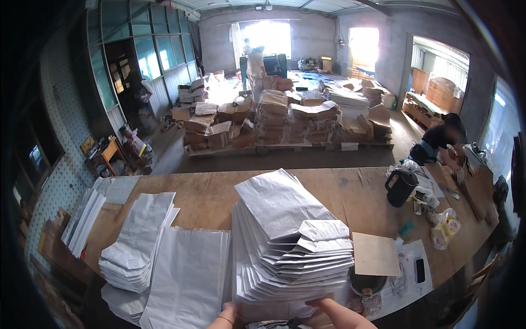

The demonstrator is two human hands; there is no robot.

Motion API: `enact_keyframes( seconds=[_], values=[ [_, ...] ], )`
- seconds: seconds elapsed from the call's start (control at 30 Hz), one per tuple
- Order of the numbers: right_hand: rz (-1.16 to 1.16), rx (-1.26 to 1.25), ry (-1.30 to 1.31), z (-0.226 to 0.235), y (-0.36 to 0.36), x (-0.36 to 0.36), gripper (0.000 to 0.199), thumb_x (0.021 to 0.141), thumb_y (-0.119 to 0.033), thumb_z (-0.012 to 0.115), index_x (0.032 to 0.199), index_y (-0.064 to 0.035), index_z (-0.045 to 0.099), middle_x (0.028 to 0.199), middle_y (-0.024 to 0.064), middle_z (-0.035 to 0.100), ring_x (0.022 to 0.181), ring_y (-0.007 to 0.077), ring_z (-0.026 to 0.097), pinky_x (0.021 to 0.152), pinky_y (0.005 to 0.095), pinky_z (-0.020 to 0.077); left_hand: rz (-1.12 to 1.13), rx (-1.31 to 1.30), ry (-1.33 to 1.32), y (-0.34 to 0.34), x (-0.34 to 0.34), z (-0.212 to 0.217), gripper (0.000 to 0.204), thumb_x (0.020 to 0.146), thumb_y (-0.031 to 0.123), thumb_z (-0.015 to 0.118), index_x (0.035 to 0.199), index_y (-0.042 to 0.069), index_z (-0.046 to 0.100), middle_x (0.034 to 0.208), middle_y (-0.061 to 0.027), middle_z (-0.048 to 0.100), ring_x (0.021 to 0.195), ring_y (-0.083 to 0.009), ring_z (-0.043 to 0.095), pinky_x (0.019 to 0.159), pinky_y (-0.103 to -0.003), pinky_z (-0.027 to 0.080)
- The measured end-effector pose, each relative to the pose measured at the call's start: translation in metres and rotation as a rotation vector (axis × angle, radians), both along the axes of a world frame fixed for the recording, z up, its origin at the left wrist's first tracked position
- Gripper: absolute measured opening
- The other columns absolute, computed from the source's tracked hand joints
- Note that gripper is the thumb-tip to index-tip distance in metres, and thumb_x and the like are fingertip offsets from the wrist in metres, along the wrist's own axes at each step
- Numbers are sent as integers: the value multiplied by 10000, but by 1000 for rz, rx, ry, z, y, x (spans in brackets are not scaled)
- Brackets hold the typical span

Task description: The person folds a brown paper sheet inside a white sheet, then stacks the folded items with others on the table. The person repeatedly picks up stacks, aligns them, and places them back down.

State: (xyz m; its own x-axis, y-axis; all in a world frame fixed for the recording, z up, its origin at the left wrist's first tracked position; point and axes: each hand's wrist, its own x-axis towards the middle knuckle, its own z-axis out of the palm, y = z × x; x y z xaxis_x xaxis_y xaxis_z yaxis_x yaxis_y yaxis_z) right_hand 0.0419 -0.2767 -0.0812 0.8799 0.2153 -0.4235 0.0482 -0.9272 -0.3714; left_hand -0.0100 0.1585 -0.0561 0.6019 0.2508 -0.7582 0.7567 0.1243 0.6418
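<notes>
A tall stack of white paper bags (pixel 282 205) stands in front of me on the wooden table, its folded bottoms piled up on the right side. At the stack's near left corner, my left hand (pixel 228 315) grips the lowest bags, its fingers partly hidden by the paper. My right hand (pixel 322 305) holds the same stack at its near right corner, with the fingertips against the paper. Left of it lies a flatter pile of white paper bags (pixel 186 274), and beyond that another pile of folded white bags (pixel 134 241).
On the table's (pixel 350 186) right are a dark kettle (pixel 401 185), a brown cardboard sheet (pixel 376 254) over a round pan (pixel 367 283), a phone (pixel 420 270) and a plastic bag (pixel 446 229). One person (pixel 442 137) sits at the right; another (pixel 256 68) stands behind stacked brown bundles (pixel 274 115).
</notes>
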Motion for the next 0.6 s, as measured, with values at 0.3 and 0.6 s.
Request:
enact_keyframes(
  seconds=[0.3,0.6],
  values=[
    [-258,-53,12,91,9,-22,864,679,-631,523,1359,-159,278,1419,117,217,1299,277,215,1060,364,211,-21,368,114,-23,21,116,156,810,94,489,804,-11,604,685,-119,566,466,-210,502,339,-384,305],
    [242,318,194,138,73,-60,456,832,-363,460,1122,-23,547,1136,181,551,1087,312,504,929,381,377,-44,73,-265,-65,109,246,105,819,68,464,830,8,549,619,-74,516,446,-167,510,371,-286,417]
  ],
)
